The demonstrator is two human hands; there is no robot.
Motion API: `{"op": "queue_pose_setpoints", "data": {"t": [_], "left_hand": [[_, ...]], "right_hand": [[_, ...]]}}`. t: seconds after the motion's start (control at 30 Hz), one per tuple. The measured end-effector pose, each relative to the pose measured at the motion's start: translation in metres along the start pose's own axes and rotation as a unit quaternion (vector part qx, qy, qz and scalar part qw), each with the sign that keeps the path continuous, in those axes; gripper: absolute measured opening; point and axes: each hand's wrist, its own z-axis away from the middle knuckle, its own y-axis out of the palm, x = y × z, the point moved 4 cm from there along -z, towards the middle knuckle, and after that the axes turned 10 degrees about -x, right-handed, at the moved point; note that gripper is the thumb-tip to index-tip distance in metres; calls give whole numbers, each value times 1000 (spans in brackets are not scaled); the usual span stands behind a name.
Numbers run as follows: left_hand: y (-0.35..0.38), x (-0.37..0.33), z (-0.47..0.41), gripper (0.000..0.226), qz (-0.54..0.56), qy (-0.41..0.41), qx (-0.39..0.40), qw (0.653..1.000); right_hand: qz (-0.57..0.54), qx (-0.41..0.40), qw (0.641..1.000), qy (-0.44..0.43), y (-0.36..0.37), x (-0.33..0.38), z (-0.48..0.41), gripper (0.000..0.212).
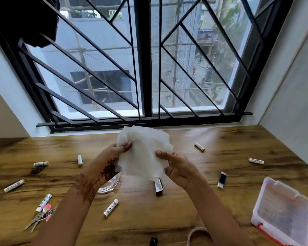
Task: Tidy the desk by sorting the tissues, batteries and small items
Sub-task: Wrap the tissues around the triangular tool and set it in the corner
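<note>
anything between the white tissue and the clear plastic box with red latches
A black and silver USB stick lies on the wooden desk between the white tissue and the clear plastic box; held by the left hand and right hand, the tissue should pass above it.

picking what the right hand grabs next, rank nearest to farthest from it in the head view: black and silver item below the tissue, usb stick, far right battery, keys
1. Black and silver item, just below the right hand, towards the left.
2. USB stick, on its right.
3. Far right battery, further right.
4. Keys, far left, front of the desk.
</note>
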Motion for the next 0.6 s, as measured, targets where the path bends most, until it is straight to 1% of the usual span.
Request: {"op": "queue_pose_setpoints", "data": {"t": [0.07,0.17,0.27,0.33,0.37,0.4,0.47,0.5,0.57,0.6], "left_hand": [[1,-3,-11,15,-43,9,2,999],[3,-6,-24,17,-102,26,25,994],[13,-14,-35,23,-144,39,50,988],[22,-23,-41,22,-165,62,69,982],[26,-28,-44,26,-181,70,80,978],[28,-31,-49,34,-202,76,86,973],[28,-35,-62,50,-255,85,89,959],[28,-36,-67,45,-284,92,86,951],[28,-34,-80,23,-318,103,77,939],[30,-34,-85,19,-324,110,75,937]], "right_hand": [[4,-5,1000,-12,1,10,4,40],[25,-43,997,-51,2,23,9,26],[74,-103,982,-140,-1,38,12,20],[101,-142,964,-202,1,46,14,20],[116,-166,951,-232,2,49,15,23],[138,-193,935,-264,3,50,15,25],[211,-237,889,-328,6,51,16,25],[257,-252,861,-359,9,48,18,26],[351,-276,793,-415,12,37,19,32],[391,-284,756,-441,14,30,20,34]]}}
